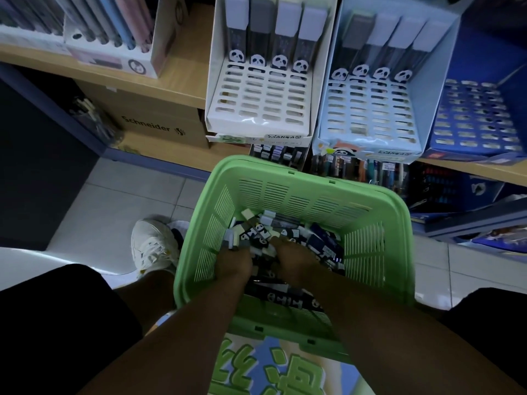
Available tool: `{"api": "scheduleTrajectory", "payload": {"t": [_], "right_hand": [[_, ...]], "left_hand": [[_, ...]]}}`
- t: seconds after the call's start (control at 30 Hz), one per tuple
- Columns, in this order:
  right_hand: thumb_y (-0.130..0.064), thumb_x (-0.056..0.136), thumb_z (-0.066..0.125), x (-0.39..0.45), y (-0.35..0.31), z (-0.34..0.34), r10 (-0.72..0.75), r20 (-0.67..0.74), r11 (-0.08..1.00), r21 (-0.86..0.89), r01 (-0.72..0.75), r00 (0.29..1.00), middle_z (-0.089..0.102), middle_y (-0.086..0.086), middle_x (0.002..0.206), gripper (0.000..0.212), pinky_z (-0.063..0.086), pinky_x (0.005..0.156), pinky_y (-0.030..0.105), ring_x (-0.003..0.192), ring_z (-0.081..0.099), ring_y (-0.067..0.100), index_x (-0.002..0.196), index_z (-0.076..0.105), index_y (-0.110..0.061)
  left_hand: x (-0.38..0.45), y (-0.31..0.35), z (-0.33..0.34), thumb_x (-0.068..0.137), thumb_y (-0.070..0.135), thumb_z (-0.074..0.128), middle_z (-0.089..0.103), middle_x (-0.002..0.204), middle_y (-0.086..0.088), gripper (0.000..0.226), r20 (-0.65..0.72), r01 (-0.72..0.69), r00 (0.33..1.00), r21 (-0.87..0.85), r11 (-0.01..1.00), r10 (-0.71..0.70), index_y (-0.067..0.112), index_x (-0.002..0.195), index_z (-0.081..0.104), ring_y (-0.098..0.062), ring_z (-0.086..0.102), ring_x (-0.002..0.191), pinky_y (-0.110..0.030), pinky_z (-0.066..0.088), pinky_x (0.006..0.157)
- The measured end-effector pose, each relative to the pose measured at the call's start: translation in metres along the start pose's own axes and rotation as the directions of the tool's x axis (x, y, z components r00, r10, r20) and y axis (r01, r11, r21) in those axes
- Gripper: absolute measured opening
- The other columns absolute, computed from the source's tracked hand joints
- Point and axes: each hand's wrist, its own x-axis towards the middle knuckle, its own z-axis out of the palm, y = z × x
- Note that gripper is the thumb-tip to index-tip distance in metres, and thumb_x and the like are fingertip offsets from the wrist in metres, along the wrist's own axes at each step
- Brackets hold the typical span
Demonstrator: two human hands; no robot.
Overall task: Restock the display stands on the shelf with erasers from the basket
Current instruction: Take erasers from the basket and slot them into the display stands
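So the biggest thing here is the wooden shelf [182, 81] running across the back, with three display stands sitting on it side by side: a white stand [258, 121], a light blue stand [368, 138] just to its right, and a dark blue stand [473, 129] at the far right. The white and light blue ones each have a row of four panda erasers [258, 59] standing at the back, and the slotted rows in front of those look mostly unfilled. The dark blue one is too dim to read properly.

Down below, a green basket [379, 252] is tilted toward the shelf, resting above a printed bag or box with big green characters [256, 369]. A jumble of loose erasers [288, 232] lies piled in the bottom of it, black-and-white panda wrappers mixed with dark blue ones.

Both of the person's forearms go down into the basket. The left hand [233, 263] is buried knuckles-up in the pile, fingers curled down among the erasers. The right hand [295, 260] is just beside it, same deal. Honestly I can't tell if either one is actually gripping anything or just digging, the fingertips are hidden in the heap.

A white sneaker [152, 246] sits on the tiled floor left of the basket, and a Schneider carton [154, 128] is tucked under the shelf.
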Motion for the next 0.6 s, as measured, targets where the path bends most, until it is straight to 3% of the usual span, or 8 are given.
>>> {"api": "scheduleTrajectory", "payload": {"t": [0.1, 0.2, 0.27, 0.33, 0.43, 0.5, 0.53, 0.6], "right_hand": [[-0.02, 0.095, 0.059, 0.003, -0.014, -0.004, 0.105, -0.041, 0.927, 0.365, -0.083, 0.994, 0.067, 0.007, 0.105, 0.027, 0.046, 0.065, 0.029, 0.087, 0.064, 0.025, 0.122, 0.056, -0.016], [0.001, 0.094, 0.051, 0.006, -0.035, -0.012, 0.061, -0.011, 0.838, 0.544, -0.046, 0.998, 0.064, -0.001, 0.09, 0.019, 0.047, 0.07, 0.025, 0.08, 0.06, 0.011, 0.104, 0.062, -0.01], [0.005, 0.095, 0.051, -0.003, -0.051, -0.024, 0.025, 0.055, 0.802, 0.594, -0.053, 0.998, 0.067, -0.001, 0.103, 0.03, 0.045, 0.065, 0.012, 0.089, 0.06, 0.008, 0.12, 0.06, -0.011], [0.006, 0.092, 0.06, -0.008, -0.055, -0.027, 0.011, 0.135, 0.757, 0.646, -0.096, 0.991, 0.06, 0.006, 0.133, 0.065, 0.048, 0.068, 0.006, 0.114, 0.06, 0.02, 0.15, 0.037, -0.01], [0.016, 0.083, 0.066, -0.019, -0.056, -0.034, -0.031, 0.27, 0.643, 0.743, -0.188, 0.962, 0.062, 0.019, 0.133, 0.072, 0.06, 0.075, 0.031, 0.104, 0.067, 0.029, 0.148, 0.039, 0.001], [0.018, 0.086, 0.061, -0.025, -0.051, -0.04, -0.068, 0.34, 0.571, 0.784, -0.243, 0.938, 0.062, 0.026, 0.128, 0.059, 0.057, 0.06, 0.026, 0.086, 0.07, 0.025, 0.14, 0.044, 0.006], [0.016, 0.089, 0.058, -0.027, -0.05, -0.045, -0.087, 0.36, 0.514, 0.815, -0.268, 0.929, 0.062, 0.025, 0.128, 0.054, 0.057, 0.06, 0.026, 0.087, 0.071, 0.025, 0.14, 0.045, 0.003], [0.003, 0.093, 0.06, -0.025, -0.042, -0.049, -0.074, 0.396, 0.416, 0.846, -0.333, 0.915, 0.062, 0.016, 0.131, 0.049, 0.058, 0.081, 0.037, 0.108, 0.067, 0.031, 0.139, 0.049, -0.011]], "left_hand": [[-0.012, 0.01, -0.003, 0.08, 0.051, 0.076, 0.065, 0.11, -0.005, 0.061, 0.04, -0.033, 0.999, -0.103, 0.994, 0.037, 0.01, 0.124, 0.063, -0.03, 0.063, 0.102, -0.034, 0.049, 0.086], [-0.02, 0.013, -0.002, 0.057, 0.071, 0.081, 0.067, 0.123, -0.007, 0.096, 0.169, -0.018, 0.985, -0.125, 0.992, 0.04, 0.015, 0.132, 0.061, -0.026, 0.067, 0.104, -0.041, 0.055, 0.093], [-0.02, 0.014, -0.003, 0.062, 0.066, 0.083, 0.064, 0.13, -0.012, 0.097, 0.219, 0.032, 0.976, -0.175, 0.984, 0.007, 0.011, 0.138, 0.056, -0.029, 0.067, 0.106, -0.046, 0.055, 0.095], [-0.02, 0.015, -0.005, 0.062, 0.067, 0.082, 0.06, 0.136, -0.015, 0.104, 0.259, 0.091, 0.965, -0.181, 0.979, -0.042, 0.011, 0.144, 0.05, -0.033, 0.065, 0.11, -0.05, 0.055, 0.095], [-0.02, 0.016, -0.007, 0.065, 0.064, 0.081, 0.06, 0.136, -0.016, 0.107, 0.318, 0.118, 0.947, -0.198, 0.973, -0.05, 0.015, 0.151, 0.039, -0.036, 0.066, 0.11, -0.051, 0.058, 0.088], [-0.016, 0.013, -0.007, 0.052, 0.068, 0.085, 0.069, 0.12, -0.014, 0.107, 0.348, 0.128, 0.936, -0.219, 0.967, -0.045, 0.012, 0.139, 0.056, -0.034, 0.072, 0.097, -0.05, 0.062, 0.075], [-0.016, 0.012, -0.008, 0.045, 0.07, 0.086, 0.072, 0.114, -0.013, 0.108, 0.348, 0.112, 0.937, -0.223, 0.968, -0.028, 0.011, 0.132, 0.062, -0.033, 0.073, 0.092, -0.05, 0.063, 0.072], [-0.012, 0.009, -0.006, 0.043, 0.075, 0.085, 0.071, 0.117, -0.013, 0.11, 0.366, 0.1, 0.93, -0.226, 0.969, -0.011, 0.013, 0.131, 0.063, -0.035, 0.073, 0.092, -0.053, 0.062, 0.074]]}}
